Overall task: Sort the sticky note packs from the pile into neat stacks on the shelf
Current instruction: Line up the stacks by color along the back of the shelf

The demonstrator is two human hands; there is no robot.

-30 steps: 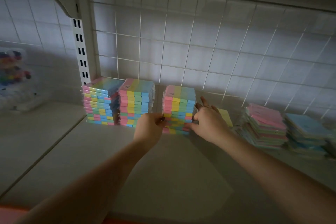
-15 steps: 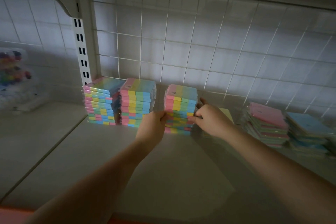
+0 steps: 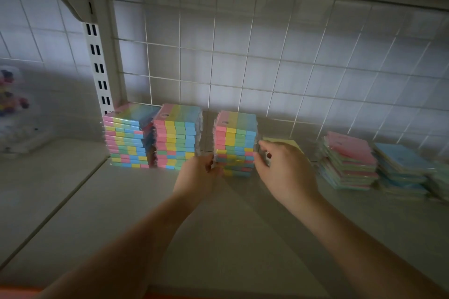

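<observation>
Three stacks of pastel-striped sticky note packs stand on the shelf (image 3: 218,221). The left stack (image 3: 126,138) and the middle stack (image 3: 178,136) stand close together by the upright. The third stack (image 3: 235,141) stands a gap to the right, its lower packs askew. My left hand (image 3: 198,175) presses the lower left side of the third stack. My right hand (image 3: 284,170) presses its right side, fingers curled. A yellow pack (image 3: 289,143) lies flat just behind my right hand.
A loose pile of pink-topped packs (image 3: 347,158) and blue-topped packs (image 3: 401,167) lies at the right. A wire grid back panel (image 3: 267,60) closes the rear. A slotted white upright (image 3: 97,65) stands at left, with a clear box of coloured items (image 3: 12,109) beyond it.
Both hands have stayed against the third stack's sides, shifting slightly. The stack sits a little farther back and its upper packs look straighter.
</observation>
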